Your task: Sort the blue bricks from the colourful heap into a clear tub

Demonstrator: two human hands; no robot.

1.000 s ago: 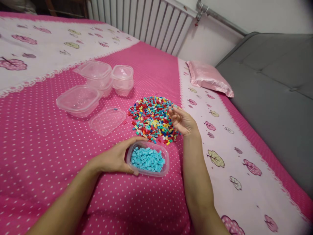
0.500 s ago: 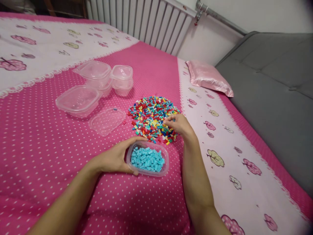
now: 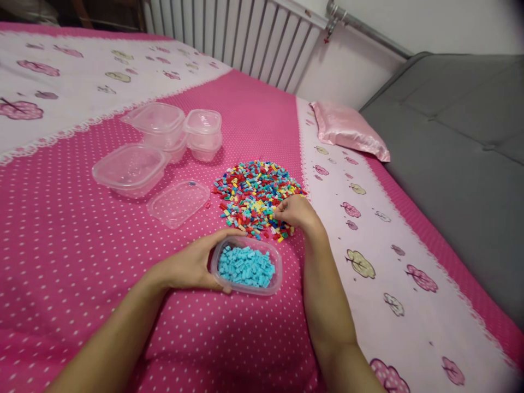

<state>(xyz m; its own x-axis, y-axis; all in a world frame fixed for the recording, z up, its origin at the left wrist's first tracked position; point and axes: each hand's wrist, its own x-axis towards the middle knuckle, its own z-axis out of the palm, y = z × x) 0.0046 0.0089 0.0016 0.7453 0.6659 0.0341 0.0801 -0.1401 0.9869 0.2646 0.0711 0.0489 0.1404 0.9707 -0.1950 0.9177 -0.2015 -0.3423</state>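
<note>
My left hand (image 3: 200,262) grips the left end of a clear plastic container (image 3: 277,275), thumb and fingers around its rim. Inside it lie many small light-blue building bricks (image 3: 246,266). Beyond the container spreads a pile of mixed-colour building bricks (image 3: 256,188), red, yellow, blue, green and white. At the pile's right front edge is my right hand (image 3: 298,212), fingertips pinched together down at the bricks. Whatever is between those fingertips is too small to make out.
Left of the pile, a clear lid (image 3: 179,203) lies flat on the pink dotted bedspread (image 3: 73,229). Several lidded clear containers (image 3: 129,168) stand behind it, some stacked. A pink pillow (image 3: 350,131) rests near the grey headboard (image 3: 454,109). A white radiator (image 3: 233,38) is at the back.
My right hand has moved slightly lower and nearer at the pile's right side, fingertips still pinched. My left hand and the container have stayed in place.
</note>
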